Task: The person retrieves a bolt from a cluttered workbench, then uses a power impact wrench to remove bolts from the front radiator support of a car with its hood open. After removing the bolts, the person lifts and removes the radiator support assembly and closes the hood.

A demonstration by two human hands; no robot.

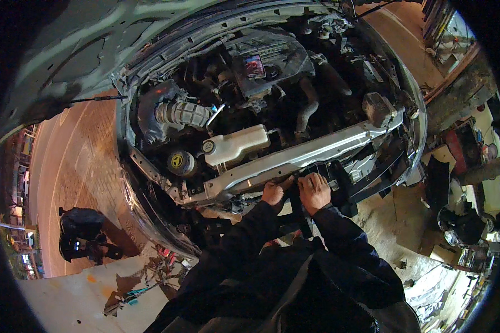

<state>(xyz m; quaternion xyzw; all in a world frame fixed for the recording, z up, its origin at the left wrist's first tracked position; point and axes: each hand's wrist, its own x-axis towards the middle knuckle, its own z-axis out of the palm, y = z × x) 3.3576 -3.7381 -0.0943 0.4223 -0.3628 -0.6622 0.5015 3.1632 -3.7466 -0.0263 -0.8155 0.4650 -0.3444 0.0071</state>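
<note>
At the front of a car's engine bay, both my hands are beneath the silver crossmember (294, 159). My left hand (273, 194) is closed, with its thumb and fingers pinched at the upper edge of a black plastic part (297, 208). Just to its right, my right hand (315, 192) has its fingers curled down over the same dark part. The fingertips of both hands are partly hidden, so the exact grip is hard to see. More black plastic (339, 186) lies right beside the right hand, under the crossmember.
Behind the crossmember sit a whitish fluid tank (239, 145), a round yellow-marked cap (180, 163), a ribbed air hose (186, 115) and the engine cover (272, 61). The raised hood (78, 50) is at upper left. A parked scooter (86, 236) and tool-covered table (83, 294) stand left.
</note>
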